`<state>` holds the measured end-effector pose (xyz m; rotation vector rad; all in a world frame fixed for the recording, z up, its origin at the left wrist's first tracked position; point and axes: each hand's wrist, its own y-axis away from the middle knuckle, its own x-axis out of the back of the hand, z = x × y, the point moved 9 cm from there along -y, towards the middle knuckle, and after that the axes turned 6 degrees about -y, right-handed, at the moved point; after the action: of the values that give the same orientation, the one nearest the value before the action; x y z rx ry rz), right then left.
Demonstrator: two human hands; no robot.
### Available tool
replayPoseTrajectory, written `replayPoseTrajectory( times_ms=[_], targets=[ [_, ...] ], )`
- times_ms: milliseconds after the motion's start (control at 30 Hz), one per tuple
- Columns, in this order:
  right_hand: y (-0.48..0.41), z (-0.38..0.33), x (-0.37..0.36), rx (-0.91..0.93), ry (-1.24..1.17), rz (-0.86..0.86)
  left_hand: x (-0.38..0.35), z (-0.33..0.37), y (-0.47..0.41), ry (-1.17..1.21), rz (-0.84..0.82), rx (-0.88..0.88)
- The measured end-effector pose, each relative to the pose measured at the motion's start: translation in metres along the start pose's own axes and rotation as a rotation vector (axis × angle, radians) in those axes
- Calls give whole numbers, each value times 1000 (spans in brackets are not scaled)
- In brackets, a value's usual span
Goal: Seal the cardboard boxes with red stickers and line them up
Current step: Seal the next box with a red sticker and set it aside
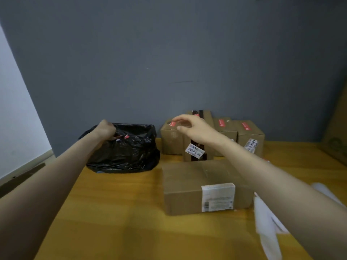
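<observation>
Several cardboard boxes with red stickers on top stand in a row against the grey wall; the leftmost (171, 138) and the rightmost (250, 135) show them clearly. A larger box (199, 186) with a white label lies in front, and no red sticker shows on it. My left hand (105, 128) reaches into a black plastic bag (124, 149), fingers closed near a red scrap; whether it grips the scrap is unclear. My right hand (191, 128) hovers over the row of boxes, fingers spread and curled, holding nothing.
The boxes and bag rest on a yellow wooden table (116, 212). White paper sheets (266, 222) lie at the right edge. A big cardboard sheet (336, 132) leans at the far right. The wall stands close behind the row.
</observation>
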<state>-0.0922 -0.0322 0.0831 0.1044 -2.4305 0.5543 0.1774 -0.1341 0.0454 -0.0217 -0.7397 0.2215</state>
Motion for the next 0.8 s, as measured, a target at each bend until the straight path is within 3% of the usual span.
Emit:
replayPoseTrajectory(
  times_ms=[333, 500, 600, 700, 800],
  targets=[
    [58, 37, 76, -88, 5, 129, -5, 38, 35, -383, 69, -111],
    [90, 60, 111, -146, -11, 223, -9, 105, 86, -262, 201, -380],
    [111, 91, 133, -251, -6, 343, -39, 150, 129, -146, 109, -548],
    [136, 130, 141, -411, 31, 405, -94, 183, 172, -134, -86, -684],
    [164, 166, 144, -560, 72, 458, -152, 200, 198, -61, -301, -666]
  ],
)
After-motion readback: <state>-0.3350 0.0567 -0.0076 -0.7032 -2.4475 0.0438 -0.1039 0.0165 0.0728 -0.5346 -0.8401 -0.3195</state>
